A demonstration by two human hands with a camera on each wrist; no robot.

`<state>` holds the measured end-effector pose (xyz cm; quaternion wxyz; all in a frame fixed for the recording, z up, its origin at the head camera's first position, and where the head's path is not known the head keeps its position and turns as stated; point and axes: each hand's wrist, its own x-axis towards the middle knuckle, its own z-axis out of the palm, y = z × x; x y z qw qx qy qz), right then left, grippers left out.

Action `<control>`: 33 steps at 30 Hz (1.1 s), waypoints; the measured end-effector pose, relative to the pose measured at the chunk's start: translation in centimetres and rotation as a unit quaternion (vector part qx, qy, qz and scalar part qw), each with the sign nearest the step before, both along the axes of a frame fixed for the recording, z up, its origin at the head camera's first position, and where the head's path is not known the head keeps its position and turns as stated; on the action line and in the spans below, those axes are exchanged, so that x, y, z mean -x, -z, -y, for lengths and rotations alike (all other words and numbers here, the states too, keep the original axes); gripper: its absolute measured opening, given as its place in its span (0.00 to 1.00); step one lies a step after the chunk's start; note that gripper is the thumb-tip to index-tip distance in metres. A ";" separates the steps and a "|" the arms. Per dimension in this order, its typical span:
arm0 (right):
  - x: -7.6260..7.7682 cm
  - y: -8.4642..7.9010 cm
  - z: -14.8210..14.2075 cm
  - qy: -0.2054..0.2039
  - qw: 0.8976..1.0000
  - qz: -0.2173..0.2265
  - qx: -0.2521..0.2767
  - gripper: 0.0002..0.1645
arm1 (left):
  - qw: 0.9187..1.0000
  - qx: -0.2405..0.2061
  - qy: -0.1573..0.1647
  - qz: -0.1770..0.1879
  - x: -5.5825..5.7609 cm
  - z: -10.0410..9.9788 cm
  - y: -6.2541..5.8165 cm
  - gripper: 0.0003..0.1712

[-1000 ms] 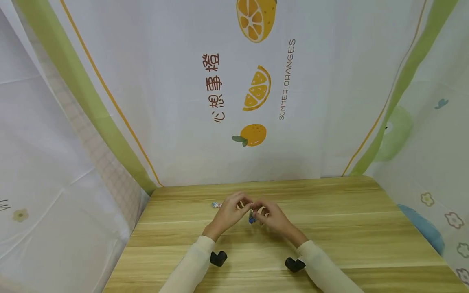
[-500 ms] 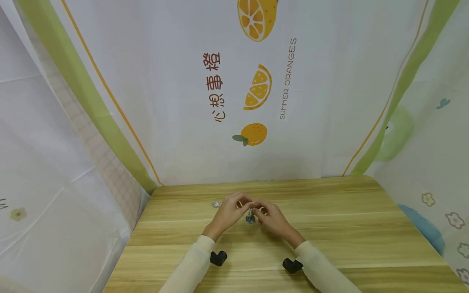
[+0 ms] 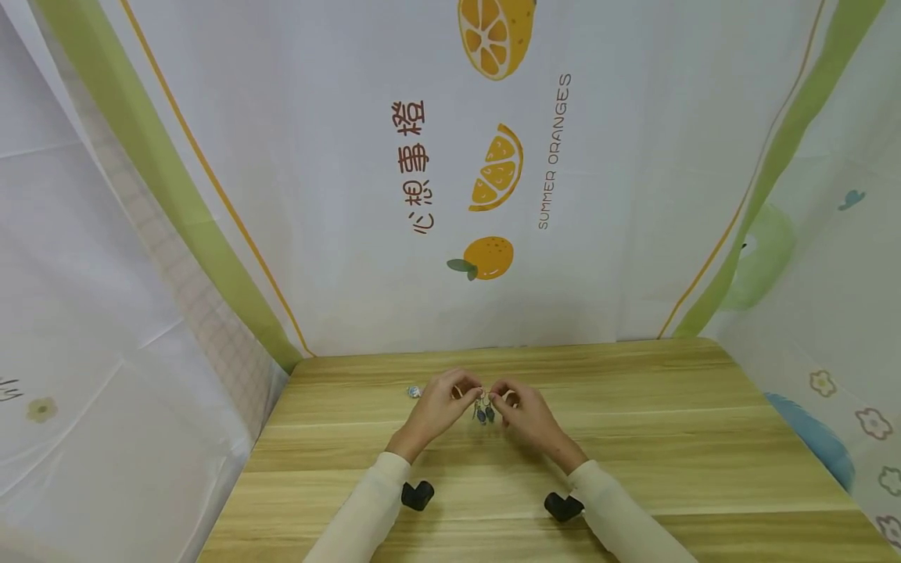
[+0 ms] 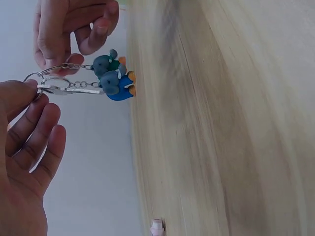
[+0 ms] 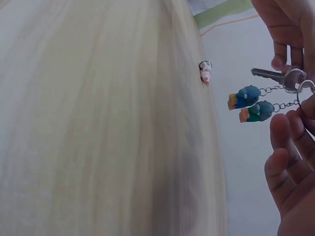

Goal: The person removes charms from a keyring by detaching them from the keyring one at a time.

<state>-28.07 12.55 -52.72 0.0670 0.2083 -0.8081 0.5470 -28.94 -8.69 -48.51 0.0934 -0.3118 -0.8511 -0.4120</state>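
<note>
My left hand (image 3: 443, 400) and right hand (image 3: 526, 414) are raised over the table, fingertips close together. The left thumb and forefinger pinch a thin metal ring beside a silver key (image 5: 268, 74). The right fingertips pinch another part of the linked rings, as the left wrist view shows. Two small animal figures dangle from short chains: a charm in blue (image 4: 118, 88) and a charm in green (image 4: 104, 65), both with grey heads and orange feet. In the right wrist view the key points outward above both charms. Where exactly the rings join is partly hidden by fingers.
A small pink and white figure with a blue-green top (image 5: 205, 73) lies on the wooden table (image 3: 669, 438), just left of my left hand. A white curtain (image 3: 338, 258) with printed oranges hangs behind the table. Black devices (image 3: 418, 496) sit at both wrists.
The hanging charms have turned and now show side by side in the head view. My right fingertips have shifted slightly, while my left hand stays almost in place.
</note>
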 end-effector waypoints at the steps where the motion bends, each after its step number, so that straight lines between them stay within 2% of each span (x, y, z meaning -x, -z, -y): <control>1: 0.0 -0.1 -0.1 0.002 1.000 -0.002 0.001 0.03 | 1.000 0.000 0.001 0.003 0.0 0.0 0.0 0.07; 8: -0.1 -0.4 -0.3 0.011 1.000 -0.014 0.006 0.03 | 1.000 0.006 0.012 0.024 0.1 0.0 0.0 0.07; 16: 0.0 -0.4 -0.4 0.025 0.999 -0.020 0.009 0.04 | 0.999 0.014 0.019 0.023 0.0 0.0 -0.1 0.09; 33: 0.2 -0.5 -0.3 0.017 0.997 -0.067 -0.020 0.05 | 0.999 0.019 0.022 0.038 0.2 0.1 0.3 0.09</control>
